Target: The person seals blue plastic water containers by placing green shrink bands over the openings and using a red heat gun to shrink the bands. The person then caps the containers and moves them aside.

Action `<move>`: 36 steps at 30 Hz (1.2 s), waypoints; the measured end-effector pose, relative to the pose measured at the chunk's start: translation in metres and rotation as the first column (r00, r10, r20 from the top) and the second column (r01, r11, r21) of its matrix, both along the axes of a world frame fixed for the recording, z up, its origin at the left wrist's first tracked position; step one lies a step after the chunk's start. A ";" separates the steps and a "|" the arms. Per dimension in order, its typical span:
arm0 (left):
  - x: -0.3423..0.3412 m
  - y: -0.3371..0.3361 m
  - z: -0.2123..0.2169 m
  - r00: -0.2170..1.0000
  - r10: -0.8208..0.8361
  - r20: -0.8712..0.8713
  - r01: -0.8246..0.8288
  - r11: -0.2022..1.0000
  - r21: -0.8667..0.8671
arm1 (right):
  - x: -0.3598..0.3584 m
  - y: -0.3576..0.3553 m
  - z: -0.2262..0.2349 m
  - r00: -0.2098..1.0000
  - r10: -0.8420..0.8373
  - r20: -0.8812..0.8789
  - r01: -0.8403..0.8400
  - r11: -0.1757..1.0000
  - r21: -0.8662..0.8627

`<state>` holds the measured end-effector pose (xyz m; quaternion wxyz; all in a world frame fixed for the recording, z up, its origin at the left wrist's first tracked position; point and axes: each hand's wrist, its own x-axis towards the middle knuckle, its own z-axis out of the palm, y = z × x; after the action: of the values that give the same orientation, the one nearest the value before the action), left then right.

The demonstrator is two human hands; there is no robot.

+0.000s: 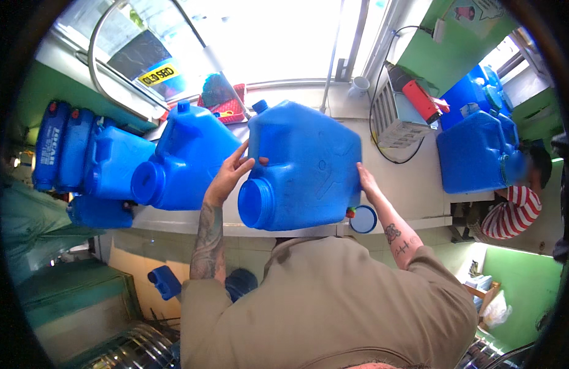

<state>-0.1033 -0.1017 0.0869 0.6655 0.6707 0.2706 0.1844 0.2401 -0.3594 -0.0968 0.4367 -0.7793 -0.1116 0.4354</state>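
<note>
A blue plastic water jug (315,166) lies tilted on its side between my two hands, over the white counter. Its wide round mouth is uncovered and faces toward me on the left. My left hand (228,177) grips it by the handle side, fingers partly behind the plastic. The palm and fingers of my right hand (368,180) press against the jug's right end. At that end's lower edge, a small red and green piece (351,213) shows. A round blue lid (363,219) rests at the counter's front edge, below my right hand.
Another blue jug (192,160) stands close on the left, with several more beyond it. A red basket (226,109) and a white cup (358,87) sit by the window. On the right are a metal box (400,117), a red-black tool (421,101), a jug (475,154) and a person (515,212).
</note>
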 end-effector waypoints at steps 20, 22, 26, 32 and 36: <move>0.166 -0.035 0.018 0.878 0.454 0.151 -0.460 0.888 0.003 | 0.136 0.219 -0.095 0.385 0.825 0.414 -0.622 0.564 -0.543; 0.182 -0.030 0.014 0.868 0.479 0.132 -0.485 0.875 0.013 | 0.138 0.221 -0.093 0.386 0.790 0.477 -0.624 0.604 -0.495; 0.208 -0.026 0.001 0.820 0.531 0.214 -0.545 0.838 0.009 | 0.143 0.223 -0.073 0.411 0.716 0.564 -0.641 0.667 -0.379; 0.209 -0.027 -0.001 0.809 0.557 0.185 -0.573 0.818 0.042 | 0.146 0.213 -0.051 0.675 0.558 0.482 -0.650 0.759 0.032; 0.200 -0.025 0.004 0.832 0.535 0.148 -0.549 0.833 0.073 | 0.148 0.203 -0.053 0.729 0.505 0.462 -0.620 0.774 0.131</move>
<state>0.0967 -0.1267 0.0908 0.5620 0.5903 0.3981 0.4209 0.3876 -0.1563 -0.1494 0.3540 -0.7105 -0.4911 0.3587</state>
